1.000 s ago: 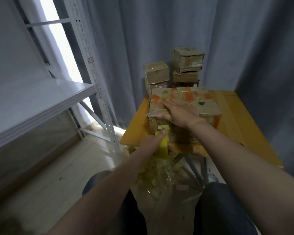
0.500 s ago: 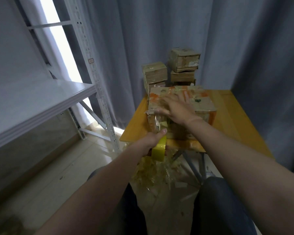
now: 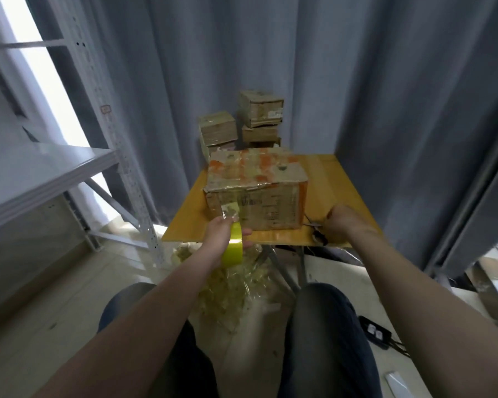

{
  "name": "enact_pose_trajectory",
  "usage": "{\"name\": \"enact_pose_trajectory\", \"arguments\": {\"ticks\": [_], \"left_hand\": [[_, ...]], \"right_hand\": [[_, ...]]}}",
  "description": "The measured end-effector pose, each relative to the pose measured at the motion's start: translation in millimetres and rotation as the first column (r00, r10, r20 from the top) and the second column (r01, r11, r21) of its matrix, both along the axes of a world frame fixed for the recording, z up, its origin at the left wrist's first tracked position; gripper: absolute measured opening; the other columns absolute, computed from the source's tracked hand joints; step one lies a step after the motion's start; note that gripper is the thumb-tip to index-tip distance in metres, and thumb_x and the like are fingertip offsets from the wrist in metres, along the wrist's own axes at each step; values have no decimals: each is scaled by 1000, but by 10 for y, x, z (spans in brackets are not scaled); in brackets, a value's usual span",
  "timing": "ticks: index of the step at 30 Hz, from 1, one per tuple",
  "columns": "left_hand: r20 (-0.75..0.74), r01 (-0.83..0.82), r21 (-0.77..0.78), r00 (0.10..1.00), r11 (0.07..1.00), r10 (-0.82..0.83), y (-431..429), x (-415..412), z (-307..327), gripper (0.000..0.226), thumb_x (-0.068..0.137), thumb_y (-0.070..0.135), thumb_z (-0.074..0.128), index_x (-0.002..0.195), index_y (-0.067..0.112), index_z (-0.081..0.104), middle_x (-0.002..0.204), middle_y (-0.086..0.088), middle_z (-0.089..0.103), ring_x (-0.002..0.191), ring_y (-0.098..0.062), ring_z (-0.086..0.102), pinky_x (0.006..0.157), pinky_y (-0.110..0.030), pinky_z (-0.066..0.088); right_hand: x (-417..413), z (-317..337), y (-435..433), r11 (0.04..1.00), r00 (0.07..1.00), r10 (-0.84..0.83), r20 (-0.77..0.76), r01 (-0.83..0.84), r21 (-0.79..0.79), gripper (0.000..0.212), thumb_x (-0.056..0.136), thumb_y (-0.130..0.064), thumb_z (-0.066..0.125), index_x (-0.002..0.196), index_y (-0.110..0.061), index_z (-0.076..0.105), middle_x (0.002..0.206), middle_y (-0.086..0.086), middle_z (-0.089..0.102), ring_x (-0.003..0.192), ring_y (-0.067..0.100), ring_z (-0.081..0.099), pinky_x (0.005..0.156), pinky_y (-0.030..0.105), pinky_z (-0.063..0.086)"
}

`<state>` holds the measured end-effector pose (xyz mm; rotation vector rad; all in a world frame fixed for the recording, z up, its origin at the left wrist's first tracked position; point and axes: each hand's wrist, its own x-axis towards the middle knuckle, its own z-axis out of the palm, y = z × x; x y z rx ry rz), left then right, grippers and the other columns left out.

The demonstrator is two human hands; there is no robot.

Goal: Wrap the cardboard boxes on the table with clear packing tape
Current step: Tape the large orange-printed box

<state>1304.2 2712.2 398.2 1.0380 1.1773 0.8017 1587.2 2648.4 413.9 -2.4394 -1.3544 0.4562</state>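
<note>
Nearest, two knees (image 3: pixel 322 326) in dark trousers are seen, with a heap of crumpled clear tape scraps (image 3: pixel 227 288) on the pale floor between them. A black power strip (image 3: pixel 374 334) lies on the floor to the right.

At the table's near edge a yellow-green tape roll (image 3: pixel 233 251) is gripped by the left hand (image 3: pixel 220 234), fingers wrapped round it. The roll is held on edge, its band running up toward the box. A short glossy strip is stretched from the roll onto the box's near face.

The right hand (image 3: pixel 342 225) is curled on the near right part of the table beside a dark tool, possibly scissors (image 3: pixel 316 234). Whether the tool is gripped cannot be told.

The large cardboard box (image 3: pixel 256 191) sits mid-table. Its long axis lies left to right, its printed side faces the person, and its worn top is blotched orange under shiny tape. The table (image 3: pixel 331 182) has a smooth yellow wood top on metal legs.

Behind it, two stacks of small taped boxes are seen, left stack (image 3: pixel 217 130) lower, right stack (image 3: pixel 260 110) taller. Grey pleated curtains (image 3: pixel 357 81) hang behind. A white metal shelf (image 3: pixel 41 168) stands at left.
</note>
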Motion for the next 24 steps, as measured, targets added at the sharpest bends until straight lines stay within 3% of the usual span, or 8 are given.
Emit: {"name": "enact_pose_trajectory", "arguments": {"ticks": [3,7,12,15,18,22,24], "left_hand": [[-12,10,16,1000,1000,-10,-41,-7,20,16,110,22,43,124,17,49,92,-17,79,63,-35,75,64,-42,59],[-5,13,-16,1000,1000,-13,-50,-44,55,17,110,22,43,126,17,48,92,-18,79,67,-35,74,61,-42,59],[-2,25,-29,1000,999,-25,-52,-53,58,21,110,23,44,130,18,46,93,-17,79,72,-35,74,60,-40,60],[5,26,-43,1000,999,-26,-54,-34,76,25,110,24,43,134,18,45,94,-17,79,73,-35,74,58,-40,60],[2,20,-60,1000,998,-20,-42,-16,70,27,111,24,42,137,18,44,94,-17,79,71,-35,74,58,-39,59],[-6,9,-64,1000,998,-10,-43,-6,68,28,111,24,41,138,19,44,92,-16,79,71,-34,75,59,-39,58],[-5,4,-69,1000,998,-4,-37,-1,68,28,111,24,41,138,19,44,92,-15,79,72,-35,75,59,-39,59]], "right_hand": [[70,-219,-72,995,1000,-9,-8,8,-96,37,85,-48,76,88,-15,62,92,10,64,79,27,60,60,34,41],[58,-362,-51,995,996,-75,36,78,-62,51,74,-64,78,97,-20,65,101,8,63,94,33,66,65,35,46],[-39,-319,-66,993,990,-118,77,120,-22,40,84,-49,77,93,-13,66,91,7,62,84,30,66,58,32,41],[-43,-330,-76,986,983,-158,98,161,-28,55,86,-54,76,111,-11,52,123,11,46,96,34,62,69,39,45],[-4,-269,-58,986,993,-83,81,94,-140,47,88,-58,73,104,-17,57,134,11,39,96,31,58,75,41,45],[13,-120,-117,984,975,-75,209,106,-143,41,84,-54,76,104,-20,63,107,3,56,85,22,56,70,34,45],[26,-48,-144,986,985,-100,141,117,-119,40,82,-57,74,93,-19,66,90,1,63,76,19,58,63,31,41]]}}
